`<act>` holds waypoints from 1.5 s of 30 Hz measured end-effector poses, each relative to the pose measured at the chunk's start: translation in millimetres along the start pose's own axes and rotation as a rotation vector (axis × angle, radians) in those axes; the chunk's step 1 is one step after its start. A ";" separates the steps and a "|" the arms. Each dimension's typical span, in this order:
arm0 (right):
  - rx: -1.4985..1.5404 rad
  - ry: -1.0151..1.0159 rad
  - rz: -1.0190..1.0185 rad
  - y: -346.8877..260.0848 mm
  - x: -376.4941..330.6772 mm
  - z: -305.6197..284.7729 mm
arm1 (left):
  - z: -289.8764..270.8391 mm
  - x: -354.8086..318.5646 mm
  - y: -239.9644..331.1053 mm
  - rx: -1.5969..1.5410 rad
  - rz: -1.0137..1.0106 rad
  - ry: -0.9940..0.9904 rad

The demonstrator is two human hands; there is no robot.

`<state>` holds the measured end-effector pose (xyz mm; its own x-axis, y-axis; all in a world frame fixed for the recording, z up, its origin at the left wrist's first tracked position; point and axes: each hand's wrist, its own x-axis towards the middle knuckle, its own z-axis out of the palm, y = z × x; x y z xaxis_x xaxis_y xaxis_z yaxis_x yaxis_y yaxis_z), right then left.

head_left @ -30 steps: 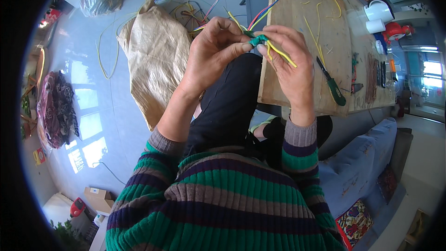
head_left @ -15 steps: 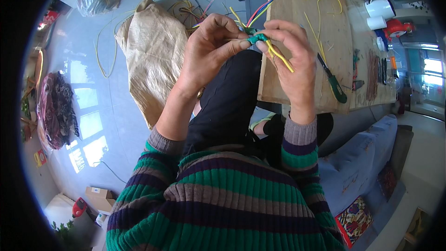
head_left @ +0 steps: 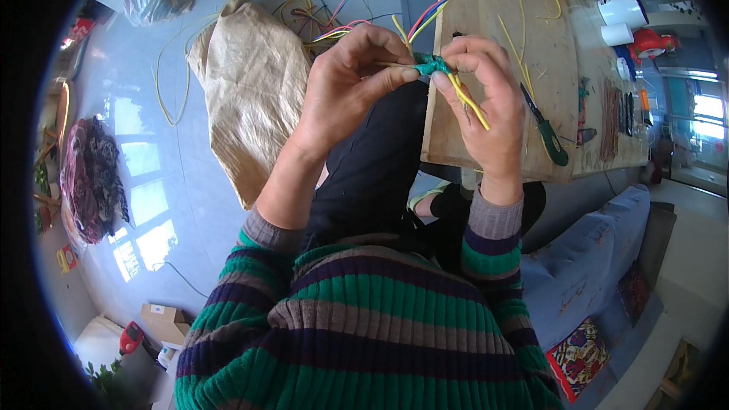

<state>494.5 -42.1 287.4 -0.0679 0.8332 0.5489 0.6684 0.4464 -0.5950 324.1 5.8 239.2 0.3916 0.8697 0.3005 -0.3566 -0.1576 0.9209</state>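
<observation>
A short green piece (head_left: 430, 65), which looks like tape or plastic wrapped into a loop, is held between both hands above my knee. Its left end is pinched by the thumb and fingers of my left hand (head_left: 345, 80), where a thin brownish strand also shows. My right hand (head_left: 492, 87) pinches its right end between thumb and fingertips. Yellow wires (head_left: 472, 102) stick out from that end, below the right fingers, and another short yellow end (head_left: 399, 29) rises behind the left fingertips. The fingers hide part of the green piece.
On the wooden board (head_left: 471, 144) at right lie yellow wire offcuts (head_left: 516, 49) and a green-handled knife (head_left: 550, 140). Multicoloured wires (head_left: 448, 0) stretch behind my hands. A tan sack (head_left: 247, 91) lies on the floor at left; a white mug (head_left: 619, 11) stands at far right.
Both hands have shifted slightly right with the green piece, and more of it shows between them. The yellow wires at its right end have swung to point more downward.
</observation>
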 end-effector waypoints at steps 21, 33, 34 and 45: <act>-0.248 0.174 -0.084 9.8 -5.7 11.4 | 17.3 -9.9 6.9 -0.029 -0.153 0.050; -0.120 0.151 -0.187 10.6 -7.2 7.8 | 5.9 -3.7 16.0 0.008 -0.227 -0.234; -0.162 0.143 -0.170 6.6 -10.8 6.6 | 2.5 -3.4 16.0 0.044 -0.263 -0.250; 0.027 -0.072 0.036 -3.6 -14.1 -16.2 | 17.8 -9.1 2.2 -0.036 -0.238 -0.114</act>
<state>505.0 -60.7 291.3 -0.0976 0.8698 0.4837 0.6514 0.4232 -0.6297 334.8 -10.8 243.0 0.5605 0.8215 0.1042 -0.2719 0.0637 0.9602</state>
